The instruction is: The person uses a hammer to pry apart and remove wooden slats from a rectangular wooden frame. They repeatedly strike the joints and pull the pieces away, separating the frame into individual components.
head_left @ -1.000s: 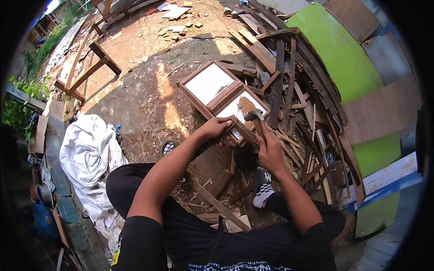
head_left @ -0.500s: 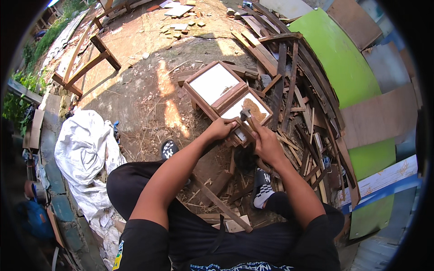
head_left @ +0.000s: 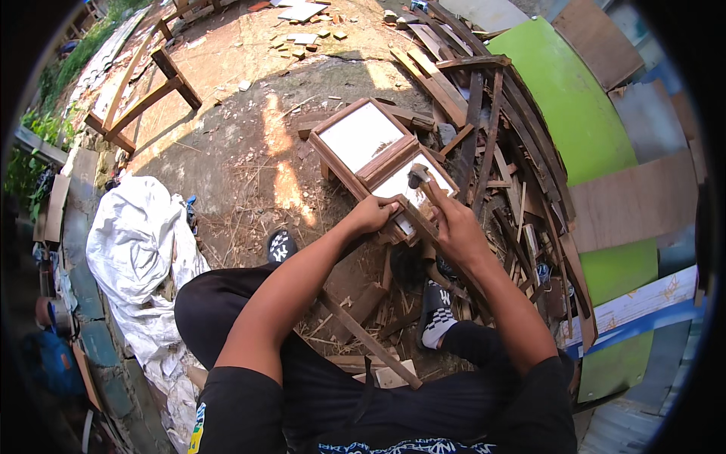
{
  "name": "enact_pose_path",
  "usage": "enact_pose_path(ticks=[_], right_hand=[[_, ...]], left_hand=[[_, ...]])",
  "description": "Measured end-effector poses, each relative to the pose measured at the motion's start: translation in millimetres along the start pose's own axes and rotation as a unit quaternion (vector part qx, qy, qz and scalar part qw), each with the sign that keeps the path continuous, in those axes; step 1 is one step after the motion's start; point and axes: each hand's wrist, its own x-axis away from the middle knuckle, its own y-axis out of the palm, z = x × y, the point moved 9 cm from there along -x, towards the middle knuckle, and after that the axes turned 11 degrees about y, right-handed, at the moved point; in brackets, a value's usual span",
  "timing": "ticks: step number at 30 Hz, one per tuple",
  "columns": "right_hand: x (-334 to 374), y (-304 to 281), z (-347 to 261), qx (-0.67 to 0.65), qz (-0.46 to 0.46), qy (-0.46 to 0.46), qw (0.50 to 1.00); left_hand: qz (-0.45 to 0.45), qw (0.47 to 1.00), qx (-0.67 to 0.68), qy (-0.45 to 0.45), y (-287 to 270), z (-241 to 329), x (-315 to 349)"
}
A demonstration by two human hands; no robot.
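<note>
My right hand (head_left: 458, 228) is closed round the wooden handle of a hammer (head_left: 417, 177). The hammer's head is over the lower white panel of a brown wooden frame (head_left: 346, 171) with two white panels. Left of the hammer, my left hand (head_left: 376, 214) pinches the end of a narrow wooden strip (head_left: 415, 218) at the frame's near edge. The strip runs down to the right, passing beneath my right hand and forearm. Whether a nail is between my left fingers is too small to tell.
Long boards (head_left: 522, 144) and wood scraps are piled on the right, beside green panels (head_left: 567, 98). A white sheet (head_left: 144, 242) lies crumpled at the left. A loose wooden slat (head_left: 370, 340) lies between my legs. Farther off stands a wooden frame structure (head_left: 155, 102).
My right hand and the hammer have shifted a little to the right, and the hammer's head has come up off its earlier spot near my left fingers. My left hand keeps its hold.
</note>
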Motion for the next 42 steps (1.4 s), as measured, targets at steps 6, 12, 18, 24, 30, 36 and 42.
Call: enact_pose_path(ticks=[6, 12, 18, 24, 30, 36, 42], right_hand=[[9, -4, -11, -0.035, 0.113, -0.086, 0.989], [6, 6, -7, 0.045, -0.023, 0.008, 0.999], [22, 6, -7, -0.018, 0.083, -0.086, 0.993], [10, 16, -1, 0.038, -0.005, -0.015, 0.999], [25, -9, -16, -0.055, 0.116, -0.119, 0.984], [22, 8, 23, -0.032, -0.012, 0.027, 0.999], [62, -97, 22, -0.117, 0.104, 0.044, 0.987]], left_hand=[[-0.003, 1.0, 0.005, -0.011, 0, -3, -2], [-0.003, 1.0, 0.004, -0.001, -1, -10, -2], [-0.011, 1.0, 0.024, 0.005, -1, 2, 2], [-0.002, 0.999, 0.037, 0.007, -1, 0, 4], [0.005, 0.999, 0.013, 0.047, 1, -8, -3], [-0.001, 1.0, 0.009, 0.012, 0, -10, 0], [-0.085, 0.974, 0.197, -0.065, 10, 29, 46]])
